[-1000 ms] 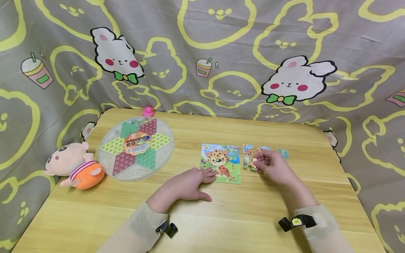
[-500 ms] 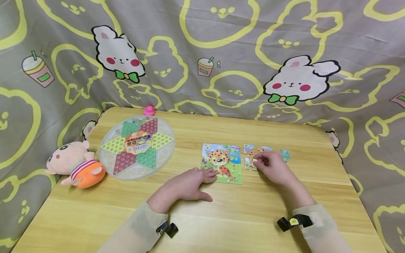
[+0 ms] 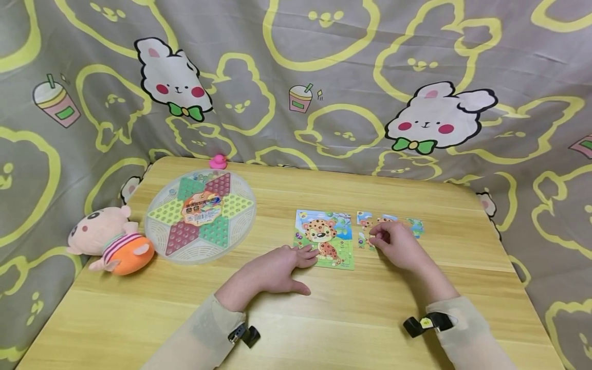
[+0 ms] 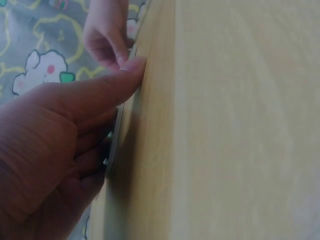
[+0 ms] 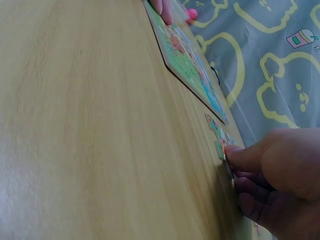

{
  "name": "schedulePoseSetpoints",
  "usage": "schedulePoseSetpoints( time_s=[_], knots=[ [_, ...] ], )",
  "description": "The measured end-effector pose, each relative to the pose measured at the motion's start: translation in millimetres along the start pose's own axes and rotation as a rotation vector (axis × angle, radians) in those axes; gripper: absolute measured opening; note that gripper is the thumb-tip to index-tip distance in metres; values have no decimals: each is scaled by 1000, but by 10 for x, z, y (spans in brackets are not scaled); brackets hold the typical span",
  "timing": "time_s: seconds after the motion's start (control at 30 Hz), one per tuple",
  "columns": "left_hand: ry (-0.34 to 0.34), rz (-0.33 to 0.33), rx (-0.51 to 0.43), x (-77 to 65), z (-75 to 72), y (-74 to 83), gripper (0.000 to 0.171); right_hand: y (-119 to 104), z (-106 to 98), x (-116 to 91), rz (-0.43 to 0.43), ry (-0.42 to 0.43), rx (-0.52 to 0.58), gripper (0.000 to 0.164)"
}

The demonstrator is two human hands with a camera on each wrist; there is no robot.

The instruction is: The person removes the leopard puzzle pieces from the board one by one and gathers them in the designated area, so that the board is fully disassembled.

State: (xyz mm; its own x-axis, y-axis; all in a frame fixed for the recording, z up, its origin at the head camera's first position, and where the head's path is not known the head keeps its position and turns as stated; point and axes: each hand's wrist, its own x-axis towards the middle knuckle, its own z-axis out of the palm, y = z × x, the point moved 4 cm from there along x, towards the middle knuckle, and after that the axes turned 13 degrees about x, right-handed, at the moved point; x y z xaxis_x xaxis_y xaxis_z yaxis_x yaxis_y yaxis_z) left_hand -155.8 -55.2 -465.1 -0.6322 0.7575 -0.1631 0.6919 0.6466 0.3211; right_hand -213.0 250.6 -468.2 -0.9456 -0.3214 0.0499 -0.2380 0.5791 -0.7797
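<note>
Thumb and finger of the right hand (image 3: 393, 244) pinch a small puzzle piece (image 5: 220, 148), so the gap between them is tiny. It sits low, right of the middle of the head view, next to the picture board (image 3: 324, 236) with the spotted cat. A bit of another piece (image 3: 361, 242) peeks out on the left of those fingertips. More pieces lie above and to the right, like the top left piece (image 3: 364, 216) and the far right piece (image 3: 416, 225). The left hand (image 3: 279, 270) rests its fingers on the lower left of the board and holds nothing.

To do this well, I think the right hand should keep its pinch soft and the piece flat. It would help to turn it until bump and hole match, then push down gently so the piece beside it does not slide. The left hand can press lightly to keep the board from slipping.

From above, the right fingers hide much of the piece. The right wrist view, right of its middle, shows the thumb right on it, and its thin edge. The left wrist view shows the board only as a thin edge by the left fingers, and I can't see its picture there. Only the head view shows the whole picture.
</note>
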Motion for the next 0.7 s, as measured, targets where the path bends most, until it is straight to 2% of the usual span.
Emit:
schedulePoseSetpoints(
  time_s=[0.4, 0.7],
  knots=[
    [1, -4, -3, 8, -4, 6, 77, 4, 19, -10, -40, 44, -55, 4],
    [-4, -2, 3, 3, 2, 8, 78, 19, 33, -16, -82, 50, -41, 7]
  ],
)
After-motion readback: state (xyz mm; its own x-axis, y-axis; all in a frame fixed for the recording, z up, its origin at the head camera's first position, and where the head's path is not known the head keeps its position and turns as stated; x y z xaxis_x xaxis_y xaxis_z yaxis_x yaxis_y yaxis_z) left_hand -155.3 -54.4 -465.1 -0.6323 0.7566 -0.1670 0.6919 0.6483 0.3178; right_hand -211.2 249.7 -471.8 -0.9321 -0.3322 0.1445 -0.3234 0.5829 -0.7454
